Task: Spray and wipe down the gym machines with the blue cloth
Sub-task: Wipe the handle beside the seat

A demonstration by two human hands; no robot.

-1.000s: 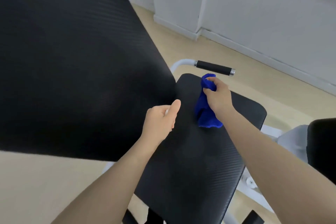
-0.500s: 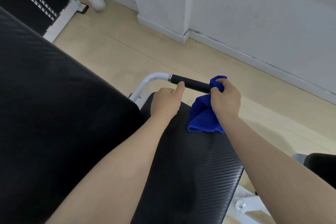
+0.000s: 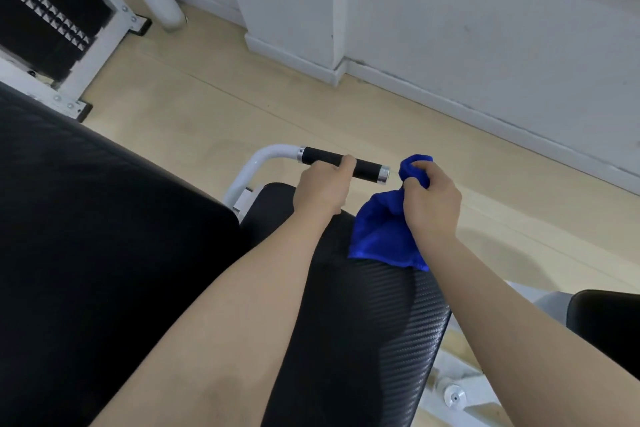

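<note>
Moved since half a second ago: right hand (image 3: 429,204), now lying clear of the black handle grip (image 3: 343,166), just beyond its chrome end cap instead of against it.
Left hand (image 3: 323,189): lying against the grip near its middle, thumb resting along the bar; whether the fingers are curling round it cannot be told.
Right hand: fingers curling tight, bunching the blue cloth (image 3: 386,232); cloth hanging from the fist, lower edge trailing over the far end of the seat pad (image 3: 363,340).
Containers: none showing.
Surroundings: large black back pad (image 3: 104,236) filling the left; white tube (image 3: 256,163) carrying the grip; weight stack frame (image 3: 104,42) standing at upper left.
Room: pale wooden floor (image 3: 242,104), white wall (image 3: 485,28) with skirting.
</note>
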